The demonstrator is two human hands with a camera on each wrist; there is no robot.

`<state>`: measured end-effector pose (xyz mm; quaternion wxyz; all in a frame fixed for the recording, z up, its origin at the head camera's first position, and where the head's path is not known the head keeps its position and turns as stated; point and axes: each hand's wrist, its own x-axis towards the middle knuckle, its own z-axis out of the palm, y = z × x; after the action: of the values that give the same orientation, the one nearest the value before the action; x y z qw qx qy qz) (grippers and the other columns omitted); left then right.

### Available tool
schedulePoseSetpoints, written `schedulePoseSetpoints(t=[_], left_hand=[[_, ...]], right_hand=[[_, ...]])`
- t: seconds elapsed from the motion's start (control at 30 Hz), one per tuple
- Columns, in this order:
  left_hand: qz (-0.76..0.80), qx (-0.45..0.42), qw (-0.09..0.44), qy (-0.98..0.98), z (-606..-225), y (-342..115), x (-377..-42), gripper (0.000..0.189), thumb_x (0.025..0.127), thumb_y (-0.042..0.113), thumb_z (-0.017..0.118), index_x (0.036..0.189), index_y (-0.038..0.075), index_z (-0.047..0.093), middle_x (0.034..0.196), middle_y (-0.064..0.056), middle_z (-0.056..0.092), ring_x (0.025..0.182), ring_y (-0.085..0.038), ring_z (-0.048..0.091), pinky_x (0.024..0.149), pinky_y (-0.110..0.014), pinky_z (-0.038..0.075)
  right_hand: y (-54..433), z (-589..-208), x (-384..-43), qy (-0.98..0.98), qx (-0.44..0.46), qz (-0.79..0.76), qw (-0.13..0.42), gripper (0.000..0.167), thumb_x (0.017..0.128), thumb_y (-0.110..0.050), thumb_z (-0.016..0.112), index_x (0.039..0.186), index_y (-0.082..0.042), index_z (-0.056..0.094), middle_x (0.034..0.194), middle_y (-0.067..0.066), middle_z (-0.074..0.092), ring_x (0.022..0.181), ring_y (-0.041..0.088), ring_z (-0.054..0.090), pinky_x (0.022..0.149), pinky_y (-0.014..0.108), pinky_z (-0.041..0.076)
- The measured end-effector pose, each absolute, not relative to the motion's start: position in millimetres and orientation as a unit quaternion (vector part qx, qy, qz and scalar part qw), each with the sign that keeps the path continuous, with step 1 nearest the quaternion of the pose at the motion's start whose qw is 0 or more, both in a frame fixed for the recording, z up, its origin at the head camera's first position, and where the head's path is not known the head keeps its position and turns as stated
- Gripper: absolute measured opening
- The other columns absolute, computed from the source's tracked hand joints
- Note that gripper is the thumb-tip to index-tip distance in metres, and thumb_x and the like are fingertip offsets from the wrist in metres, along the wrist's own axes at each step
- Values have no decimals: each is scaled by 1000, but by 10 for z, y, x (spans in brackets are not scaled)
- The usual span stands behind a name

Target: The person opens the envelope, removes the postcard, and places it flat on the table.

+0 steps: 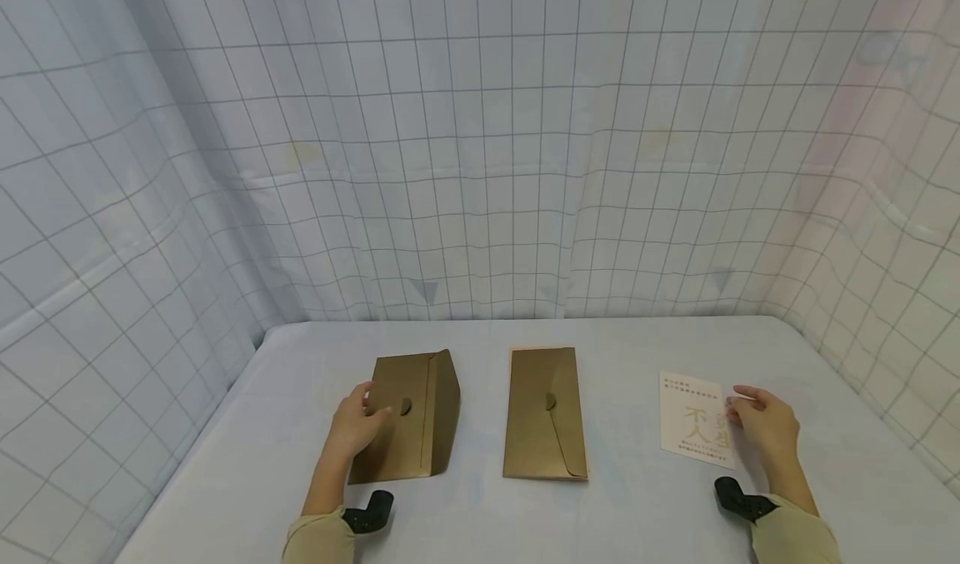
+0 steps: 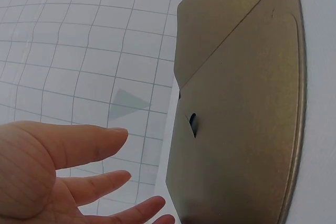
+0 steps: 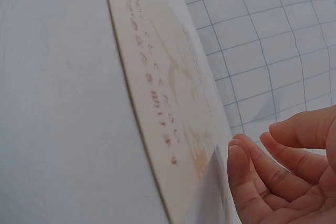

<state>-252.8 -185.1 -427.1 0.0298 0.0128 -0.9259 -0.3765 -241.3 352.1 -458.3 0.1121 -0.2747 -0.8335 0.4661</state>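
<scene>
Left-hand grip (image 1: 354,424): thumb and fingers spread, nothing pinched, over the left side of the flap-open gold envelope (image 1: 408,443). Contact there: can't tell from the head view; the left wrist view shows the thumb apart from it.

Envelope sits left on the white counter (image 1: 480,531). Matte-metallic gold, rectangular, flap (image 1: 447,414) swung out on the right side past a straight crease. Dark half-moon slot (image 1: 406,406) roughly mid-face.

Right-hand grip (image 1: 768,422): fingers loosely curled, thumb off the fingertips, nothing pinched. It's just beside the right edge of the printed card (image 1: 690,435). Card is on the right part of the counter, slightly skewed, printed side up: off-white, big pale-gold characters, small reddish-brown lines along top and bottom. Small print unreadable to me. Shadow on its right end.

Between the two: closed gold envelope (image 1: 532,439), similar half-moon tab (image 1: 551,401), slanted flap edge running to the lower right corner. Pale strip shows along its top edge.

Grid-patterned curtain (image 1: 480,172) behind.
</scene>
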Motion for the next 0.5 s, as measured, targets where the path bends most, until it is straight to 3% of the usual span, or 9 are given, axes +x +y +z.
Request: schedulePoseSetpoints(t=[0.13, 0.37, 0.5], left_hand=[[-383, 13, 34, -923, -4255, -1839, -2517, 55, 87, 10, 56, 133, -12, 36, 124, -41, 46, 114, -53, 46, 91, -59, 43], [-424, 8, 29, -905, -4224, -1767, -2506, 55, 89, 11, 54, 137, -8, 34, 129, -39, 44, 120, -52, 42, 95, -59, 40], [-449, 7, 21, -893, -4230, -1699, -2508, 54, 90, 11, 54, 138, -5, 34, 131, -36, 44, 123, -51, 41, 97, -59, 39]], right_hand=[[3493, -4560, -2415, -839, -269, 458, 115, 41, 91, -14, 50, 126, 6, 51, 82, 6, 67, 57, -6, 52, 53, 14, 40], [3453, -4548, -2380, -850, -246, 452, 116, 40, 90, -15, 51, 124, 5, 54, 71, -9, 65, 58, -8, 51, 55, 13, 42], [3430, -4542, -2380, -855, -235, 448, 112, 40, 89, -15, 50, 124, 4, 54, 73, -9, 66, 60, -8, 51, 56, 12, 42]])
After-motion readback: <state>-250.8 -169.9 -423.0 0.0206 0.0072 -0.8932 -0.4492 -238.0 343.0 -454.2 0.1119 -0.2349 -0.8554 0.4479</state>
